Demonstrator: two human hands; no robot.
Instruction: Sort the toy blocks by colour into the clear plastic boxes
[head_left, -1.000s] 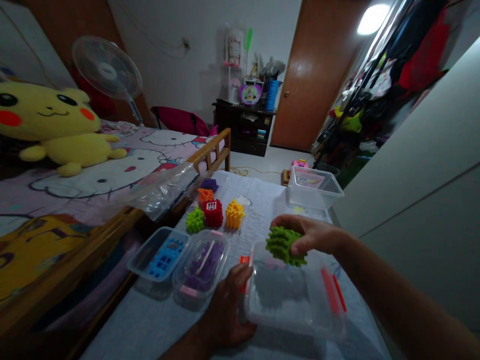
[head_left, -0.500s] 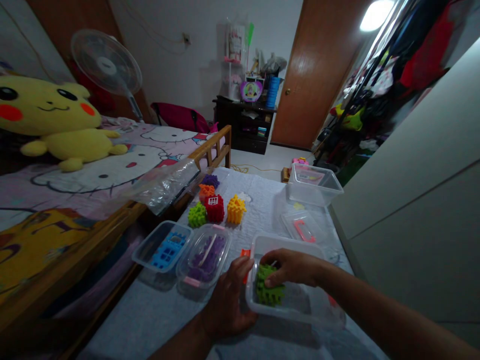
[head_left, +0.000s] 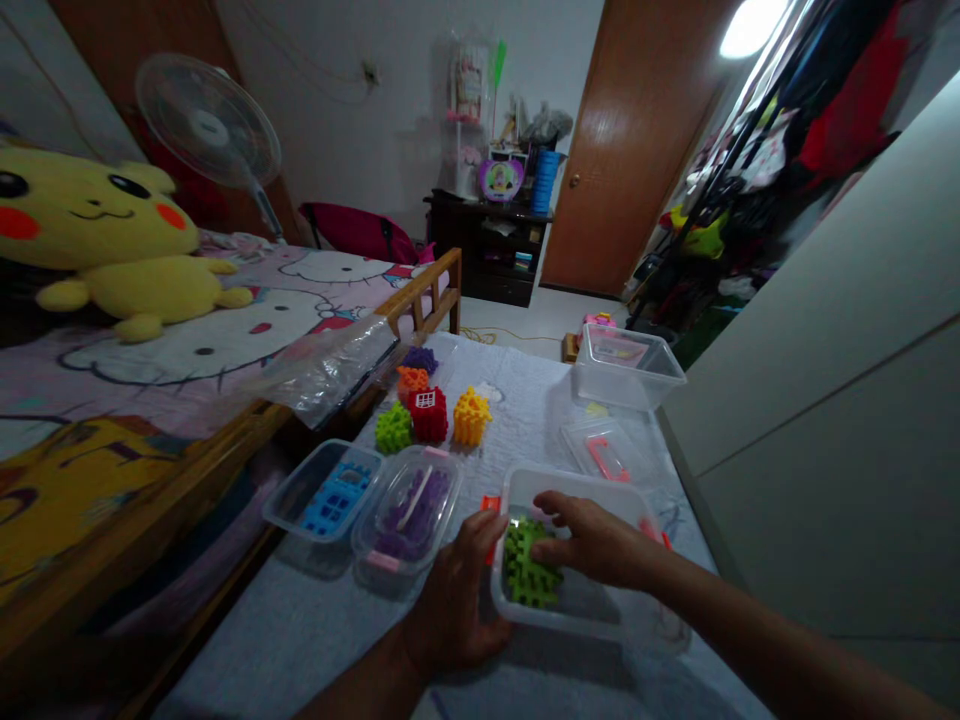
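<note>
The clear box (head_left: 592,602) stands with the person's left hand (head_left: 459,595) cupped open against one end and the right hand (head_left: 596,543) over its inside, fingers spread loosely, while the green notched block (head_left: 527,577) lies in it by the right thumb, contact unclear, near the left fingertips.

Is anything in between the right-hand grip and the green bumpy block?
Nothing visible. The right-hand grip is over the open clear box and slightly overlaps the green block in this view. The left hand is at the box's side, not between them.
</note>
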